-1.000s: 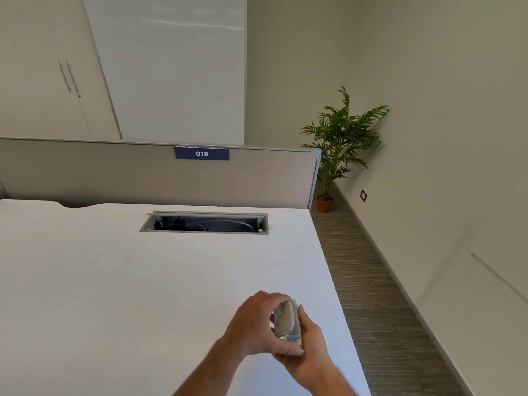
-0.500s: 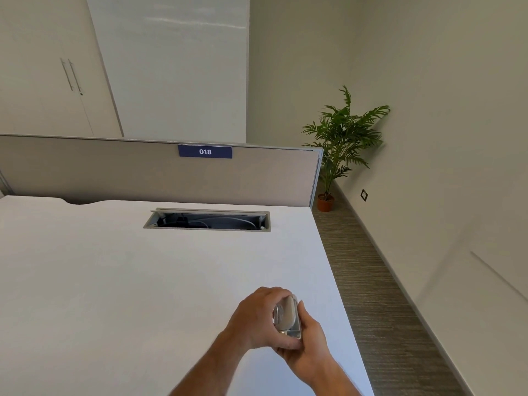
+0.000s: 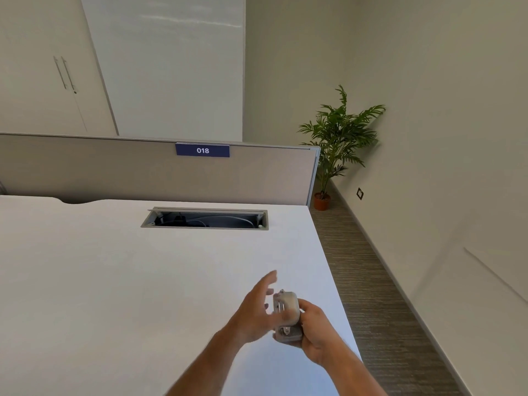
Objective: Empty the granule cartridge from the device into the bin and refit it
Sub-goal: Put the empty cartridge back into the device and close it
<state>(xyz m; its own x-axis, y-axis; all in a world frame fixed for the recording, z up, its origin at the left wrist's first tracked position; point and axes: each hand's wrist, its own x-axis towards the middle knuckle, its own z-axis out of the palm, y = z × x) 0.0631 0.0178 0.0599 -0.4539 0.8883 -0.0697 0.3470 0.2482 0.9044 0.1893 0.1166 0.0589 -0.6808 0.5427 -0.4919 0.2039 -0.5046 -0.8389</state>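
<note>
A small pale grey device [image 3: 287,308] is held upright above the near right part of the white desk [image 3: 114,281]. My right hand [image 3: 317,332] is wrapped around its right side and lower end. My left hand [image 3: 257,310] is just left of the device with its fingers spread and lifted off it, holding nothing. A small metal clip shows on the device's left face. The cartridge cannot be told apart from the device body. No bin is in view.
A rectangular cable slot [image 3: 205,219] is cut into the desk near the far edge. A grey partition [image 3: 114,170] with a blue "018" label [image 3: 202,150] stands behind the desk. The desk's right edge drops to carpeted floor [image 3: 380,295], with a potted plant [image 3: 337,144] in the corner.
My left hand was closed over the device half a second ago; it has opened and lifted away to the left. My right hand keeps its grip.
</note>
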